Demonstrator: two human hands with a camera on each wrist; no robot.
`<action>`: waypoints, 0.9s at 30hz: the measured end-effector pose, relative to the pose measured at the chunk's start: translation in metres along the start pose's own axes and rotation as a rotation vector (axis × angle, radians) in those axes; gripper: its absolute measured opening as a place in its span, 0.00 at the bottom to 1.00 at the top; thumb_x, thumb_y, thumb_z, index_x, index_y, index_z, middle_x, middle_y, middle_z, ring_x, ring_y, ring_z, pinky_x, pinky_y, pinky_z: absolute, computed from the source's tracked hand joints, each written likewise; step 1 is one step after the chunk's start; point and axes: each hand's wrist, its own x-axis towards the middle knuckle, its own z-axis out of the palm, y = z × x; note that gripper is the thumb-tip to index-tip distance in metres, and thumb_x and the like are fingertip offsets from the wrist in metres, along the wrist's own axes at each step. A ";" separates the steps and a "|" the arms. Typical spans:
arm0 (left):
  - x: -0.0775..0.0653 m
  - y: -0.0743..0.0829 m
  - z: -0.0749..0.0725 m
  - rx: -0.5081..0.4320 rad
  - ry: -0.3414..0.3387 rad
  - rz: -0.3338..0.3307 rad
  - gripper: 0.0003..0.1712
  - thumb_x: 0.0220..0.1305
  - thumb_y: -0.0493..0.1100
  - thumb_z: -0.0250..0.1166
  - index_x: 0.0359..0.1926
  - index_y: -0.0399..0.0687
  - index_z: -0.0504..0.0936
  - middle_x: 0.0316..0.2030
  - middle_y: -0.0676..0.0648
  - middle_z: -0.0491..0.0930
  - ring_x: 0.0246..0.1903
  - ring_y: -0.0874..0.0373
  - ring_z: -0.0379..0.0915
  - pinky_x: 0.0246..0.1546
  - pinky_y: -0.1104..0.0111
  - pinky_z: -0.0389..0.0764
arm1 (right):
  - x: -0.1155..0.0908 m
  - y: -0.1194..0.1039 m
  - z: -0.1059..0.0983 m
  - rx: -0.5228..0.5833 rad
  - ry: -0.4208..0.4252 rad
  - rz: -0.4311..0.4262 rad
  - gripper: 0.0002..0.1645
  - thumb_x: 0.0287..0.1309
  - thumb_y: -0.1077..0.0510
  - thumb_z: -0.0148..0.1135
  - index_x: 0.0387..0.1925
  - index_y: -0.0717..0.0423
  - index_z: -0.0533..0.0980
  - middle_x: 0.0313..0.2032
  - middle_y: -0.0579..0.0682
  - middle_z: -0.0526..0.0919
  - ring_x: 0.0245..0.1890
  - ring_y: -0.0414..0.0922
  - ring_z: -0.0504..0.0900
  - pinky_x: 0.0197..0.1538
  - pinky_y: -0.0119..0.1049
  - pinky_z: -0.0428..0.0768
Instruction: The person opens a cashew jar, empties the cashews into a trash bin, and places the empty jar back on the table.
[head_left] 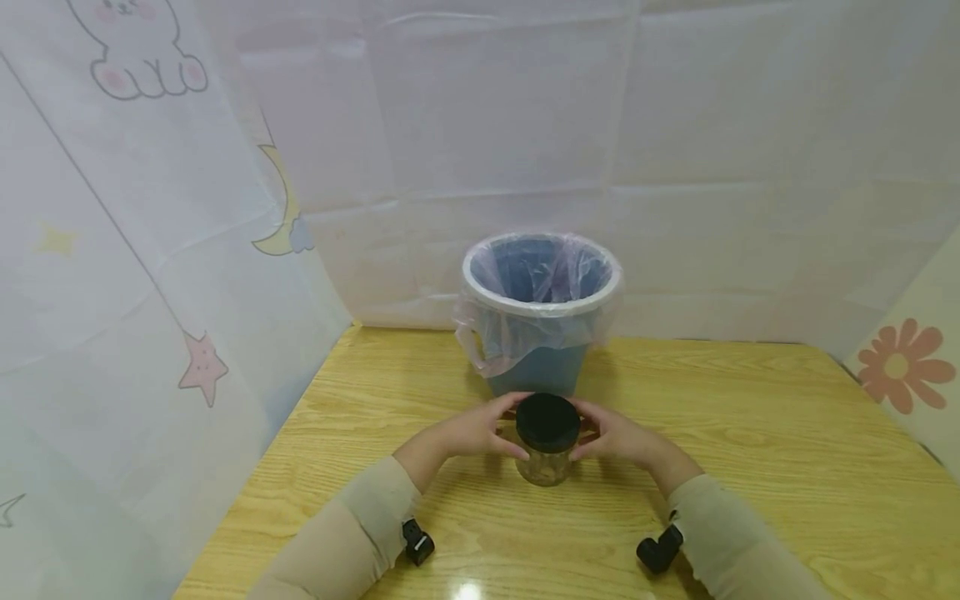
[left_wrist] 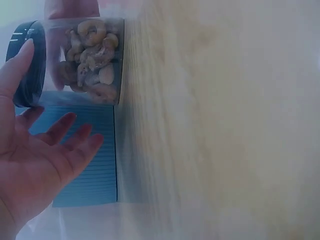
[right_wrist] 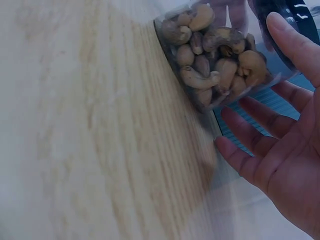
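Note:
A clear jar [head_left: 545, 468] with a black lid [head_left: 548, 422] stands on the table. In the left wrist view the jar [left_wrist: 92, 60] shows cashews and other nuts inside. My left hand [head_left: 480, 429] holds the jar from the left, its thumb on the side of the lid [left_wrist: 30, 65]. From the right my right hand [head_left: 618, 433] holds it too, its thumb against the lid [right_wrist: 285, 30]. The lower fingers of both hands are spread and bent a little beside the jar. Part of the fingertips is hidden behind the jar and lid.
Just behind the jar stands a blue bin [head_left: 540, 367] with a white rim and a thin pinkish plastic liner [head_left: 510, 333]. The wooden table [head_left: 405, 367] reaches back to a pale cloth backdrop [head_left: 487, 125]. Patterned cloth [head_left: 112, 250] hangs at the left.

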 end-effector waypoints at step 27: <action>0.006 0.000 0.008 -0.024 -0.001 -0.012 0.48 0.47 0.45 0.72 0.66 0.58 0.55 0.62 0.53 0.62 0.60 0.53 0.61 0.57 0.66 0.65 | 0.002 0.002 0.008 0.062 -0.043 -0.022 0.47 0.49 0.62 0.67 0.66 0.67 0.52 0.61 0.70 0.59 0.56 0.66 0.63 0.51 0.35 0.74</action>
